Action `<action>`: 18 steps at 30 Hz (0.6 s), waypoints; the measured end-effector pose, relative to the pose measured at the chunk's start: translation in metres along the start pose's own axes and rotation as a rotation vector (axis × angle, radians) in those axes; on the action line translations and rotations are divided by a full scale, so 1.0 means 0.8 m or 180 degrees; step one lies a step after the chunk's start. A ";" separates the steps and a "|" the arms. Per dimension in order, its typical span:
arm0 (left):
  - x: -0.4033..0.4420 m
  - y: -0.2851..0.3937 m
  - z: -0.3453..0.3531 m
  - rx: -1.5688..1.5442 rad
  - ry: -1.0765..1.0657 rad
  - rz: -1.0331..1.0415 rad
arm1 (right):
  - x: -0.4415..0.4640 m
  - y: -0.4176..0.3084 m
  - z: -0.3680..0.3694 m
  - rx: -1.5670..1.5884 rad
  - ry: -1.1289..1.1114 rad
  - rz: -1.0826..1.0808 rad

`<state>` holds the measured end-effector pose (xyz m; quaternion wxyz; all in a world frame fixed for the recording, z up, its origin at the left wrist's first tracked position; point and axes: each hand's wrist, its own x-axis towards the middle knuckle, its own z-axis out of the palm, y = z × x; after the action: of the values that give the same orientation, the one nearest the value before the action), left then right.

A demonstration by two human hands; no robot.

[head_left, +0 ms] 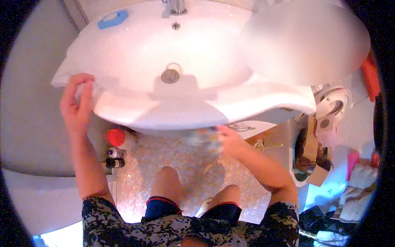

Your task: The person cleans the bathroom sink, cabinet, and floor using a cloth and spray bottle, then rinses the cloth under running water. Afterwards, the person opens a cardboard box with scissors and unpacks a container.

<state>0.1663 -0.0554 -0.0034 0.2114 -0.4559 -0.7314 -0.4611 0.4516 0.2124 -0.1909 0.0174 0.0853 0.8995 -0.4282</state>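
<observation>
Sink [263, 101]: wide, white, its front edge curved.
Floor [138, 173]: pebble-patterned, pinkish tan, crossed by a thin seam below the sink's front edge.
Wall [235, 3]: pale strip behind the sink's back edge.
Grey surface [37, 103]: large, smooth, beside the sink's left edge; its nature unclear.
Light: warm pink over sink and floor, bluish white toward the floor's right edge.

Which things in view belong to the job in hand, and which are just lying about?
Probably in the job:
sink
blurred item in the right hand, too unclear to name

Apparently lying about:
blue item on the sink
red-topped container
cardboard box
</observation>
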 end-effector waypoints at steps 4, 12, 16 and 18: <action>0.026 0.009 0.006 0.0131 -0.0614 -0.0364 | -0.084 -0.046 -0.099 0.0432 0.2830 0.0250; 0.071 0.020 0.037 0.1097 -0.1941 -0.1386 | -0.107 -0.170 -0.153 -0.0263 0.3975 -0.0161; 0.069 0.015 0.043 0.1597 -0.2178 -0.1025 | -0.023 -0.188 -0.179 -0.1581 0.3124 0.0715; 0.080 0.017 0.041 0.1537 -0.2436 -0.1236 | 0.009 -0.203 -0.179 -0.1759 0.3018 0.0715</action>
<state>0.1503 0.0054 0.0339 -0.0626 -0.3858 -0.9140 -0.1087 0.4229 0.2242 0.0235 -0.3218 0.3560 0.8730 -0.0869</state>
